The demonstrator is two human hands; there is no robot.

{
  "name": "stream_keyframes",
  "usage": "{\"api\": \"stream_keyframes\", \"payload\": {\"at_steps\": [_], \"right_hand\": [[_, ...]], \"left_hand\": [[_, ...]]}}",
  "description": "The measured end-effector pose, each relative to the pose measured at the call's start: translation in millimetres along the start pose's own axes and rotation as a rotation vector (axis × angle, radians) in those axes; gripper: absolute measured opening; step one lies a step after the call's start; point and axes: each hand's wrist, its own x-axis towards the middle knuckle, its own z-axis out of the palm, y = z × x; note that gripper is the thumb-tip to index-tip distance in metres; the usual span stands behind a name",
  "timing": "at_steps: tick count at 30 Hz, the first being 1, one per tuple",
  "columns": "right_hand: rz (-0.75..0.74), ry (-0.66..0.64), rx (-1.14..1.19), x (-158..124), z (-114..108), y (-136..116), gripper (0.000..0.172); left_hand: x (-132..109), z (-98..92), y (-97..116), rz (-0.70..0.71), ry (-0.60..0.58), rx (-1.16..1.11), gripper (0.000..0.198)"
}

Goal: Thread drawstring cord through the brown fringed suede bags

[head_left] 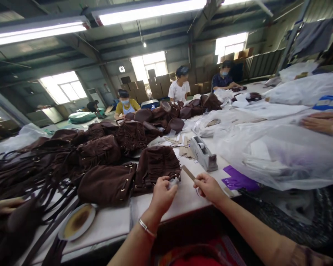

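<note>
Well left of the tape dispenser (204, 155), a dish (91, 217) lies just inside the near edge of the white tabletop (186, 195). Nearer it, a plain brown bag (105, 184) adjoins a fringed brown bag (157, 166). Below and left of it, the left hand (163, 194) pinches a translucent scrap (174, 183), fingers closed; contact with the fringed bag cannot be determined. White surface separates the hands. Just before it, the right hand (209, 188) grips a cardboard strip (188, 173), thumb and finger together. Right of it, a purple piece (237, 179) and plastic sheeting (280, 155) restrict room.

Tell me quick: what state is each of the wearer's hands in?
Left hand: closed, holding a greyish bit; exactly what it is cannot be told.
Right hand: closed, holding a brown strip.
</note>
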Motion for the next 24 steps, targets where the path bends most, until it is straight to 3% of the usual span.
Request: {"api": "stream_keyframes", "payload": {"at_steps": [3, 6, 9, 13, 18, 24], "right_hand": [[0.06, -0.111, 0.479, -33.8, 0.2, -1.9, 0.032], [0.105, -0.183, 0.514, -54.4, 3.1, -8.3, 0.034], [0.145, -0.224, 0.427, -59.5, 9.6, -11.7, 0.031], [0.137, -0.184, 0.33, -56.5, 20.2, -10.8, 0.025], [0.112, -0.154, 0.271, -55.4, 29.8, -13.0, 0.023], [0.108, -0.167, 0.412, -54.2, 40.6, -14.0, 0.027]], "left_hand": [[11.1, -10.7, 11.5, -0.413, -0.139, -0.362, 0.026], [16.0, -14.3, 17.9, -0.665, -0.133, -0.623, 0.029], [15.5, -12.0, 20.5, -0.763, -0.09, -0.695, 0.026], [12.1, -8.0, 19.6, -0.764, -0.085, -0.709, 0.023], [6.6, -7.3, 18.4, -0.666, -0.134, -0.672, 0.035], [-3.0, 3.2, 19.6, -0.494, -0.161, -0.496, 0.037]]}}
